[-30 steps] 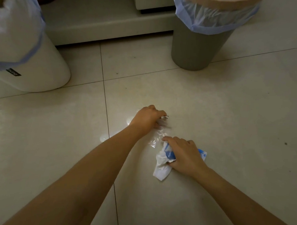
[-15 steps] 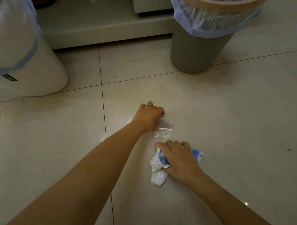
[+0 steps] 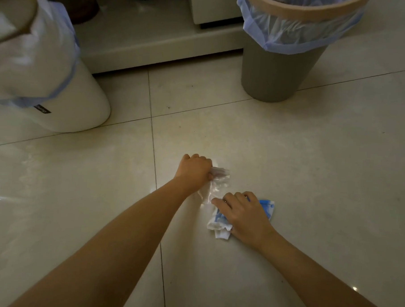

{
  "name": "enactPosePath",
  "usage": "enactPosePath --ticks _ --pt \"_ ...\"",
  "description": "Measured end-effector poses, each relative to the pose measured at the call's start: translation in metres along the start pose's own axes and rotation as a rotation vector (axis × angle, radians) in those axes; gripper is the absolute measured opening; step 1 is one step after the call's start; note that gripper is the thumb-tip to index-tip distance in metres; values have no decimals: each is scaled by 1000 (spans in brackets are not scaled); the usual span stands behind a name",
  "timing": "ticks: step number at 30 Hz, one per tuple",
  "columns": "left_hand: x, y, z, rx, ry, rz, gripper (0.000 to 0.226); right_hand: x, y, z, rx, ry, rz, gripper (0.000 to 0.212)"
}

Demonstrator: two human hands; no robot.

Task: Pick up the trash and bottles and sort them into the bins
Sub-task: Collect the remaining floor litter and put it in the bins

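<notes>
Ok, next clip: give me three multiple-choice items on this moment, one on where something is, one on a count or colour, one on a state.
1. Where does the grey bin stand?
A. Upper right, on the floor
B. Between the two arms
C. On the raised step

2. How many bins with blue liners are in view?
A. One
B. Two
C. Three

3. What is the left hand doing?
A. Resting flat and open on the tile
B. Gripping the clear plastic wrapper
C. Reaching into a bin

Answers:
1 A: it stands on the tiles at upper right, beyond both hands.
2 B: the grey bin and the white bin at left, each with a blue liner.
3 B: its fingers curl round the wrapper, while the right hand holds the blue and white crumpled packet.
</notes>
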State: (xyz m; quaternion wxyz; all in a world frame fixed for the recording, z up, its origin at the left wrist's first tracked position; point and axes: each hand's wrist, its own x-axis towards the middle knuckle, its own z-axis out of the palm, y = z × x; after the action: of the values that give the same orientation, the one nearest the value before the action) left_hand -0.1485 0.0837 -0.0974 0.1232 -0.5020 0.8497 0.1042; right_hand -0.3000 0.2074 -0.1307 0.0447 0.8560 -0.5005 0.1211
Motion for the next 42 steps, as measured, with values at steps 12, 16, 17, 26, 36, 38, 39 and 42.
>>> enactPosePath --ticks 12,16,17,26,36,38,39,42 --pt "-80 -116 -88 81 448 -34 14 132 -24 -47 37 279 -268 24" --pt "-109 -159 -124 94 579 -101 15 193 -35 -84 49 332 -336 33" --pt "-115 -170 -134 113 604 -98 14 208 -40 -94 54 353 -345 38" --pt "-146 -274 -228 361 878 36 17 319 -109 -158 12 520 -409 32" --pt "-116 -398 -275 397 1020 -150 14 469 -171 -196 -123 677 -279 34" --pt "-109 -419 -267 357 954 -169 22 492 -180 -188 -142 662 -264 33" --pt "-107 -428 -261 331 916 -175 27 501 -184 -183 -122 644 -249 35" --pt "-104 -446 -249 238 847 -225 45 519 -199 -160 23 555 -203 41"
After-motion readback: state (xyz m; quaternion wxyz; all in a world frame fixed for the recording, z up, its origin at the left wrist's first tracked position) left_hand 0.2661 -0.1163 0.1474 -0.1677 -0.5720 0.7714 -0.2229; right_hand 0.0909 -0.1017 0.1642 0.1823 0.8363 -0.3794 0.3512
